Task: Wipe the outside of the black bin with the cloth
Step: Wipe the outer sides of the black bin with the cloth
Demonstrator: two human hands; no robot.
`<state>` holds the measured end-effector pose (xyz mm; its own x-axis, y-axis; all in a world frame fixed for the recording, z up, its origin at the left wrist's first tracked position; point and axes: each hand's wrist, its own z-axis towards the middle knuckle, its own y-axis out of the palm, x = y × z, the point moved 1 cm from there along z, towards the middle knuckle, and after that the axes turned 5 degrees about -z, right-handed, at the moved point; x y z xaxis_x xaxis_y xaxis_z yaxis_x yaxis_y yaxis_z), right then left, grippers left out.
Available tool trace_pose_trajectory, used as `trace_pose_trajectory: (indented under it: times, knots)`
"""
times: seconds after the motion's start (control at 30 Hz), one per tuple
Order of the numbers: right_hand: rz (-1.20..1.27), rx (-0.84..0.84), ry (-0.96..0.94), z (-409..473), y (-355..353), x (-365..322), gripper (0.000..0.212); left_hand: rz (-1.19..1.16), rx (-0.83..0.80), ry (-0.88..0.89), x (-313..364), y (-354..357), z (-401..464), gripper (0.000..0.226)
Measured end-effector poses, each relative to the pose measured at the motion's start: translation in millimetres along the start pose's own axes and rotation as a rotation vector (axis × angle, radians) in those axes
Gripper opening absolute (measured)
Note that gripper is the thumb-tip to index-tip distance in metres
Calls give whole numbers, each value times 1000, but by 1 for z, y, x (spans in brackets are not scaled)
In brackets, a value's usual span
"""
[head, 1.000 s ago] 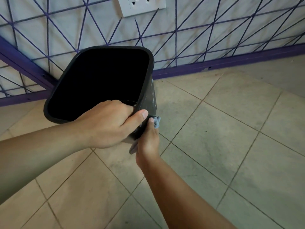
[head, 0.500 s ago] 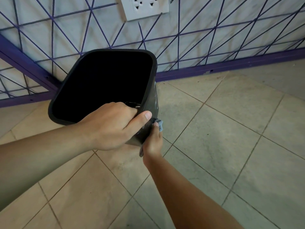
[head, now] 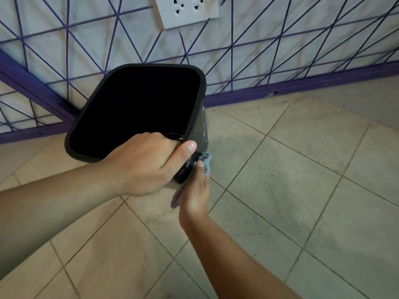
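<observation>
The black bin [head: 199,100] is tilted with its dark opening facing me, lifted over the tiled floor. My left hand [head: 146,162] grips its near rim, fingers curled inside and thumb lying along the outer edge. My right hand [head: 195,190] is below the bin's near right corner and holds a grey-blue cloth [head: 206,161] against the outer wall. One end of the cloth hangs down beside my right wrist. The bin's right wall shows pale smears.
A white wall with purple diagonal lines and a purple skirting [head: 302,87] runs behind the bin. A white double socket [head: 186,10] sits high on the wall. Beige floor tiles [head: 302,180] spread to the right and front.
The bin and both hands have shifted slightly right and up in view. My right hand with the cloth has slid a little along the bin's lower right corner. Both grips are unchanged.
</observation>
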<state>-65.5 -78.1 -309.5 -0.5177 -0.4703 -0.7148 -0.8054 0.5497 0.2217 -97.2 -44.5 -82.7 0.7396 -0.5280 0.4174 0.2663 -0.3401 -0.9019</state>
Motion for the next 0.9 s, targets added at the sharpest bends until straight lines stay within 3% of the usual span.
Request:
trace_pose_trajectory:
  times: [0.13,0.23,0.33,0.43,0.53,0.6,0.7,0.77,0.8,0.9]
  knots:
    - [118,46,94,14,-4,-19,137,26,26,9,0,0,1,62]
    - [79,-29,81,-8,-3,-28,113,12,18,-1,-1,0,1,63]
    - [57,-7,45,-2,-6,-19,131,3,20,2,-3,-1,3,62]
    - [29,-11,100,-2,-10,-27,105,4,28,3,-2,-1,3,62]
    - [-28,-58,43,-17,-5,-25,148,-27,22,-15,-2,-1,3,62]
    - [-31,15,34,-8,-5,-15,159,-40,22,-22,-2,-1,3,63]
    - [39,1,77,-12,-10,-39,126,-60,22,-31,-1,-1,3,63]
    - [-60,-38,21,-20,-11,-43,99,-63,13,-36,-1,-1,3,63]
    - [-74,-65,11,-22,-12,-40,95,-63,14,-36,-1,-2,3,63]
    - [-3,-30,39,-16,-13,-41,127,-74,27,-33,1,-3,4,64]
